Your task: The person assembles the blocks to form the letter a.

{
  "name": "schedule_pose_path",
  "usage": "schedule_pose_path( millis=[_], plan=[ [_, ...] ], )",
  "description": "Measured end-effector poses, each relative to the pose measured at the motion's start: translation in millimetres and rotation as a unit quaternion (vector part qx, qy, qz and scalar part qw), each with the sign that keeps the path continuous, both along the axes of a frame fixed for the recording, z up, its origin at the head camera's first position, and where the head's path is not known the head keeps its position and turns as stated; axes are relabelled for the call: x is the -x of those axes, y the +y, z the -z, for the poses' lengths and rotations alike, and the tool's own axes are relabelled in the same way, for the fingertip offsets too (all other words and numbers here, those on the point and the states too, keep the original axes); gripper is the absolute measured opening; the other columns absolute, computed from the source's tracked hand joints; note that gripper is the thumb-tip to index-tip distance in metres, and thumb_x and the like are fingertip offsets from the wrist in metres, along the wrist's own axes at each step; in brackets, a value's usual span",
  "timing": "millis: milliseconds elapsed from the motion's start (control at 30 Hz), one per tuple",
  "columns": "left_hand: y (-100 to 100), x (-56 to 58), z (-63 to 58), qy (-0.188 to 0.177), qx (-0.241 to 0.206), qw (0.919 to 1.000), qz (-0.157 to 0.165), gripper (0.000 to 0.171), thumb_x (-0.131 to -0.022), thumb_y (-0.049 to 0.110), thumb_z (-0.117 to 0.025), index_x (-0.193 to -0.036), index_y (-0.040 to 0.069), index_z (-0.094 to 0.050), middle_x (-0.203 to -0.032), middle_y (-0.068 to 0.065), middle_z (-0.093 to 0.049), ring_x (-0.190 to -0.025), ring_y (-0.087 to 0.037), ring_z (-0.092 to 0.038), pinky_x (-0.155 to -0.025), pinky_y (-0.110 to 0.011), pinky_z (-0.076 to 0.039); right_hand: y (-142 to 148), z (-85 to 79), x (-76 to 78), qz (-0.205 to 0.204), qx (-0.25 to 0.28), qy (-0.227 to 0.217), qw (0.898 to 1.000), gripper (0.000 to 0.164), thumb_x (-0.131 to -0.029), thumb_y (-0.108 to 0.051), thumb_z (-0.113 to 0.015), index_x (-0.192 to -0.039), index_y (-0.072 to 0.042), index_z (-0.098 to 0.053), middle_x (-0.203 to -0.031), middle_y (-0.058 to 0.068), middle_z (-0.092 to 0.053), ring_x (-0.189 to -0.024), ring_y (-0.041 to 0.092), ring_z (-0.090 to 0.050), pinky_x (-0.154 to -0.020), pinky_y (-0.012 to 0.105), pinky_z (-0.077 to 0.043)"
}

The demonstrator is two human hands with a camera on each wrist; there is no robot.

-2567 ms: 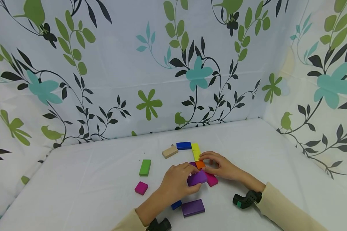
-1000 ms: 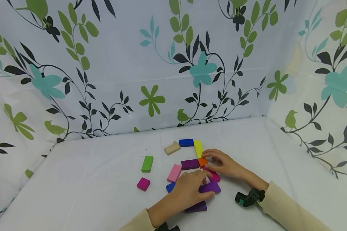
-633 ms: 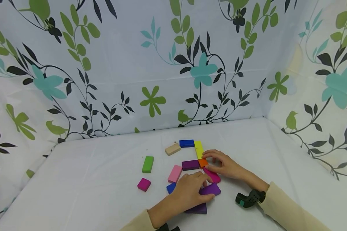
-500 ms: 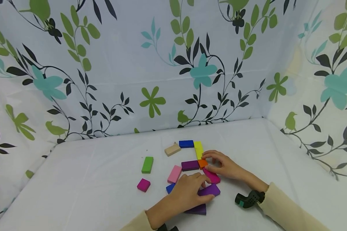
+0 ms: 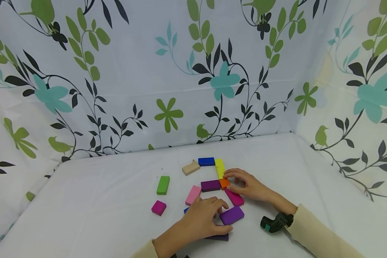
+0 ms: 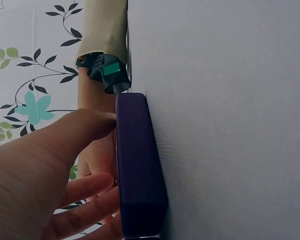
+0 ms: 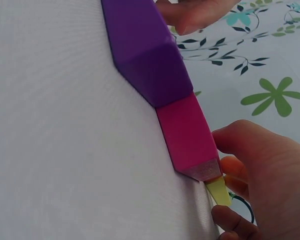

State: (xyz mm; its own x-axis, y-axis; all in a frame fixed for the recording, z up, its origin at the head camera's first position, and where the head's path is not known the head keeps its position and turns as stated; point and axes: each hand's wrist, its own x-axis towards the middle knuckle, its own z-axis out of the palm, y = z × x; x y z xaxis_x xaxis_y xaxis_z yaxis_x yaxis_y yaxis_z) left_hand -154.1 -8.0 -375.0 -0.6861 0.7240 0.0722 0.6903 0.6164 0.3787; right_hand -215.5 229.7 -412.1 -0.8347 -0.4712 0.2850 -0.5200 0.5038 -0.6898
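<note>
A violet block (image 5: 232, 215) lies flat on the white cloth, its end meeting the magenta block (image 5: 234, 197). Around its left side, my left hand (image 5: 200, 219) has thumb and fingers spread, apart from the block. Partly under that hand is a dark purple block (image 5: 220, 237), which looms close in the left wrist view (image 6: 140, 165). My right hand (image 5: 249, 184) rests at the row's right side, relaxed. Its thumb touches where magenta meets the orange block (image 5: 224, 184); its fingertips are by the yellow block (image 5: 219, 168).
Joined in the curve are a blue block (image 5: 206, 161) and a plum block (image 5: 210, 185). A pink block (image 5: 193, 195) is left of it, a second blue one mostly covered. Loose blocks lie leftward: tan (image 5: 191, 168), green (image 5: 163, 185), magenta cube (image 5: 158, 208). Patterned cloth (image 5: 122, 82) walls the back.
My left hand has brought the violet block down against the magenta block's end, then let go and drawn back leftward. My right hand has stayed put.
</note>
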Motion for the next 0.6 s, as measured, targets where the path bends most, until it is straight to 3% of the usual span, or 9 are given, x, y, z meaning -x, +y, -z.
schedule_pose_path(
  millis=[367, 600],
  plan=[
    [0.7, -1.0, 1.9, 0.011, -0.004, 0.9993, 0.034, 0.033, -0.085, 0.048, -0.072, -0.106, 0.023, -0.067, -0.084, 0.018, -0.059, -0.073, 0.007, -0.047, -0.077, -0.026, -0.035, 0.6, 0.2, -1.2, 0.001, 0.001, -0.005, 1.0, 0.034, -0.091, -0.013, -0.067, -0.124, -0.006, -0.062, -0.134, 0.016, -0.054, -0.096, 0.023, -0.051, -0.073, 0.023, -0.042],
    [-7.2, -1.2, 0.3, -0.002, 0.004, 0.9991, 0.042, 0.04, -0.083, 0.054, -0.071, -0.108, 0.024, -0.067, -0.083, 0.02, -0.058, -0.074, 0.007, -0.049, -0.076, -0.027, -0.035, 0.8, 1.8, -0.2, 0.0, -0.001, -0.001, 1.0, 0.034, -0.091, -0.013, -0.067, -0.125, -0.007, -0.062, -0.135, 0.016, -0.054, -0.094, 0.022, -0.051, -0.072, 0.023, -0.042]
  ],
)
